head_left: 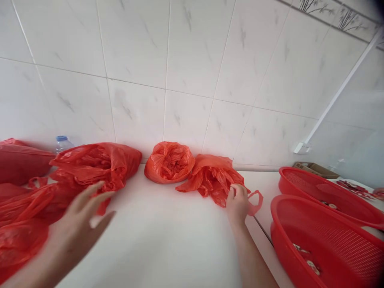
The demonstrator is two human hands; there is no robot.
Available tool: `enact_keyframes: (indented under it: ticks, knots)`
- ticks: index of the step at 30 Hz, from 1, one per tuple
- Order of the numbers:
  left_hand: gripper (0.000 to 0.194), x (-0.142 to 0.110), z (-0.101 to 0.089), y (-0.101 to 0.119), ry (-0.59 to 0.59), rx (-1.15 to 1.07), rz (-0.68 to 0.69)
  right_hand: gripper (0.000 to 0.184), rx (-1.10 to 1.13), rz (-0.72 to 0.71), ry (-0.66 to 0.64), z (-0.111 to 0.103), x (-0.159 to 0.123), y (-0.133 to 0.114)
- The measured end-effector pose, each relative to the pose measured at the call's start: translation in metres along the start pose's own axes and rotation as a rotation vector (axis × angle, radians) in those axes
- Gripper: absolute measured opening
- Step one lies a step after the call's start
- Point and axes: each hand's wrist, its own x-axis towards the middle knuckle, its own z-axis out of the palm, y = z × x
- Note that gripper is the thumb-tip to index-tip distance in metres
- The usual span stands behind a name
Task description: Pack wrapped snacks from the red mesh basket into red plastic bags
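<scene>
My right hand (237,203) is at the front edge of a red plastic bag (210,170) by the wall, fingers curled closed on its thin film. One loop handle of this bag sticks out to the right of the wrist. Slightly blurred, my left hand (82,216) is raised with fingers and thumb apart and nothing between them. It is nearest to a large crumpled red plastic bag (120,160) at the left. A rounder red bag (171,162), its top bunched inward, sits between the two. What the bags contain is hidden.
More red bags (22,160) crowd the left side of the white table (168,232), with a blue-capped bottle (62,143) behind. Two red plastic baskets (277,232) holding a few small pieces stand at the right. A tiled wall (138,108) borders the back.
</scene>
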Motion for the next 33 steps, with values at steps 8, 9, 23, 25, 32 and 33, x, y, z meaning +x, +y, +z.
enact_keyframes:
  ticks: [8, 9, 23, 25, 32, 33]
  knots:
    - [0.046, -0.006, 0.053, 0.111, -0.543, -0.424, 0.368, 0.036, 0.018, -0.048, -0.066, 0.006, -0.008, 0.003]
    - [0.048, -0.007, 0.057, 0.12, -0.597, -0.485, 0.358, 0.033, 0.039, -0.076, -0.094, 0.007, -0.008, 0.007]
    - [0.069, 0.001, 0.101, 0.158, -0.604, -1.481, -0.697, 0.017, 0.456, -0.692, -0.58, -0.047, -0.109, -0.091]
    - [0.053, 0.0, 0.105, 0.152, -0.592, -1.501, -0.742, 0.013, 0.41, -0.559, -0.512, -0.04, -0.106, -0.082]
    - [0.023, 0.014, 0.096, 0.133, -0.388, -1.591, -0.793, 0.059, -0.104, -0.256, -0.422, 0.008, -0.057, -0.017]
    - [0.025, 0.018, 0.091, 0.131, -0.354, -1.616, -0.78, 0.059, -0.101, -0.245, -0.441, 0.016, -0.048, -0.01]
